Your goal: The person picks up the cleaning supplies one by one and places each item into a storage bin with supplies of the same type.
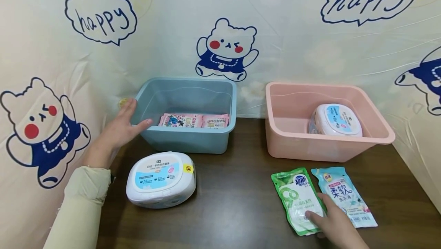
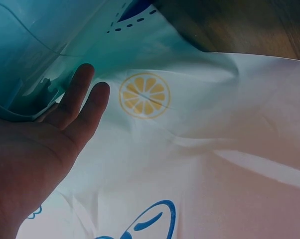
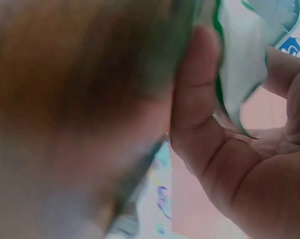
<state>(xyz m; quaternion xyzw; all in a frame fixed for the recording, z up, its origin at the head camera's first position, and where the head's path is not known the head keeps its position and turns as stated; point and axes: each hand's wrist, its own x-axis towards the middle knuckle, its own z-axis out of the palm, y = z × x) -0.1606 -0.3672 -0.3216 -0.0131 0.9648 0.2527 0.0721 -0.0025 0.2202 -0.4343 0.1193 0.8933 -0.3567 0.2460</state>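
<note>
At the left rim of the blue bin (image 1: 186,140) is my left hand (image 1: 122,126), its thumb over the front corner and its fingers along the side. The left wrist view shows that hand's fingers (image 2: 80,112) extended. Two pink packets (image 1: 182,120) lie inside this bin. With my right hand (image 1: 332,220) I pinch a green-and-white laundry detergent pouch (image 1: 298,199) by its lower right edge, thumb on its front. In the right wrist view, the pouch (image 3: 242,64) stands between thumb and fingers. A light-blue detergent pouch (image 1: 348,197) lies just right of it, partly behind the hand.
A white lidded tub (image 1: 160,180) stands on the dark wooden table (image 1: 227,203) before the blue bin. At the back right, a pink bin (image 1: 310,147) holds a similar white tub (image 1: 339,121). Printed cloth (image 1: 293,50) hangs behind and along both sides.
</note>
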